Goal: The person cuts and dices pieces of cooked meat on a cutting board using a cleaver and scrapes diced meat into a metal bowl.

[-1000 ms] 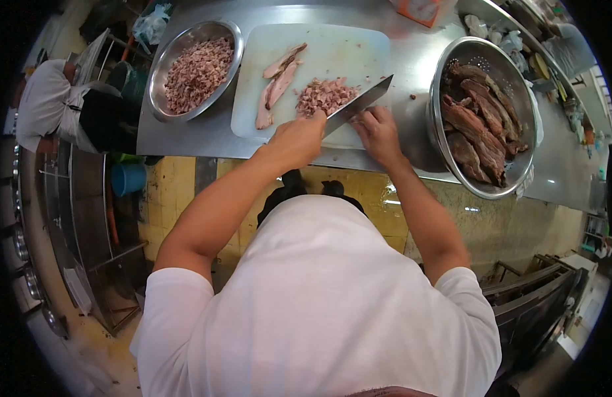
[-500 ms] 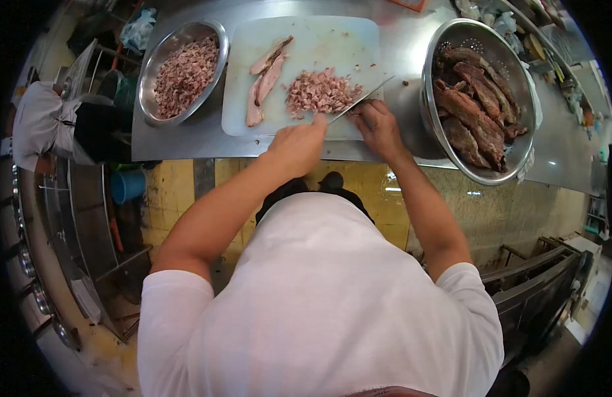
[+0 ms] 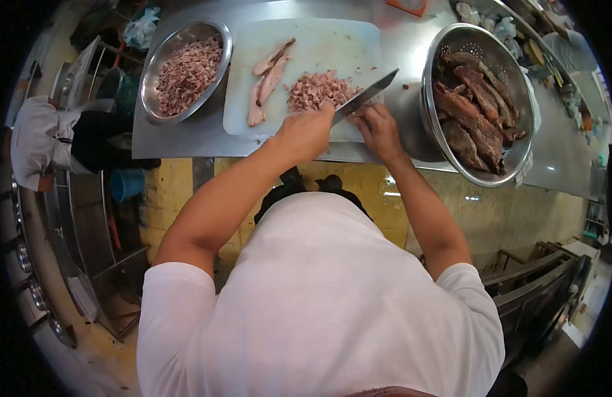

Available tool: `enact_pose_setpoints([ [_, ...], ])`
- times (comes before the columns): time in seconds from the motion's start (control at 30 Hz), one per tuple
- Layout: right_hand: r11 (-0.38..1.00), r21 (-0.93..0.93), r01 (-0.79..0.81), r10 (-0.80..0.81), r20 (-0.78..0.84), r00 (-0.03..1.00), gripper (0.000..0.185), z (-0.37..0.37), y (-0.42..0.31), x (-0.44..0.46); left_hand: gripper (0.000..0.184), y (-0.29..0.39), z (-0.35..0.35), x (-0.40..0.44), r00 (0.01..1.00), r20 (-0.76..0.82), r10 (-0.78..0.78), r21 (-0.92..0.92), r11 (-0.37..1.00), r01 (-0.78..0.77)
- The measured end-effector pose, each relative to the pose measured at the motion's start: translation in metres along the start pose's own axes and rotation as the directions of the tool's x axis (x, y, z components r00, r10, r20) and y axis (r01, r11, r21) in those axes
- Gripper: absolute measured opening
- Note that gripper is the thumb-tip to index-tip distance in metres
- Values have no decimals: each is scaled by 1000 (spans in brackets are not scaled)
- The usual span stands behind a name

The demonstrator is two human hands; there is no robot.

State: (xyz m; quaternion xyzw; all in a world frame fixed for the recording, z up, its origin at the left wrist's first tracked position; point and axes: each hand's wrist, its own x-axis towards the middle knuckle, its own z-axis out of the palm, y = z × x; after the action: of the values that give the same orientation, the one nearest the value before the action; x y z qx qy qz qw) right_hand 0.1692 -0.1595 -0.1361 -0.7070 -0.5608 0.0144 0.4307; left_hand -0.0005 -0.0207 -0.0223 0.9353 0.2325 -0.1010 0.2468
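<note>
My left hand (image 3: 306, 135) is closed round the handle of a knife (image 3: 367, 92), its blade angled up to the right over the cutting board's near right part. Close beside the blade, the fingers of my right hand (image 3: 380, 132) are curled together at the board's edge; what they pinch is mostly hidden. Chopped meat (image 3: 318, 90) lies in a loose heap just beyond the knife. Left of that heap, long strips of cooked meat (image 3: 271, 81) rest on the white cutting board (image 3: 339, 36).
A steel bowl (image 3: 221, 41) of chopped meat stands left of the board. On the right is a steel colander (image 3: 430, 126) with large cooked meat pieces (image 3: 474, 112). Both sit on a steel table (image 3: 402, 46). Another person (image 3: 38, 135) in white stands at far left.
The knife has lifted and turned, so the broad side of its blade now shows. My right hand stays near the same spot, fingers still curled.
</note>
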Motion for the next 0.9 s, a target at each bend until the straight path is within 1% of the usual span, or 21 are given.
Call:
enact_pose_setpoints([
  [0.13,999,7,-45,45,-42,998,21,-5,-5,0,19,12,-21,-30,1000,11,-1,42,999,0],
  [0.2,1000,15,8,-8,-48,999,21,-4,-4,-1,22,15,-27,-43,997,83,6,33,999,-9],
  [0.23,1000,13,-2,2,-50,999,21,-5,-1,-1,22,13,-20,-39,996,91,12,34,999,-15],
  [0.33,1000,13,24,-24,-16,1000,20,-2,4,-4,22,2,9,-25,998,69,7,8,1000,-7],
  [0.4,999,-14,48,-49,-18,999,18,-2,5,-5,22,1,14,-7,999,-23,30,-11,999,-30],
  [0.43,998,-13,60,-61,-13,998,18,-2,5,-5,22,-2,14,-6,999,-34,24,-16,1000,-24],
  [0.5,999,9,45,-44,-20,999,16,-1,5,-6,17,-7,10,-3,996,-51,70,-20,997,-71],
  [0.63,999,27,25,-24,-31,999,16,-4,-4,-10,18,4,-3,-34,997,-24,74,-27,997,-74],
  [0.7,999,9,45,-45,-26,999,17,-4,-1,-11,19,7,0,-38,993,105,-51,-7,999,52],
  [0.73,999,13,39,-39,-21,999,17,-2,0,-15,19,5,7,-37,992,113,-55,-9,998,56],
  [0.8,999,-38,19,-19,-1,1000,18,-1,6,-14,19,0,17,-22,1000,16,27,-19,999,-26],
  [0.83,999,-38,27,-26,6,1000,18,-1,5,-17,19,-2,19,-20,1000,10,22,-25,999,-21],
  [0.9,1000,-12,-28,28,15,999,17,0,4,-14,19,-4,13,-15,998,-34,56,1,998,-56],
])
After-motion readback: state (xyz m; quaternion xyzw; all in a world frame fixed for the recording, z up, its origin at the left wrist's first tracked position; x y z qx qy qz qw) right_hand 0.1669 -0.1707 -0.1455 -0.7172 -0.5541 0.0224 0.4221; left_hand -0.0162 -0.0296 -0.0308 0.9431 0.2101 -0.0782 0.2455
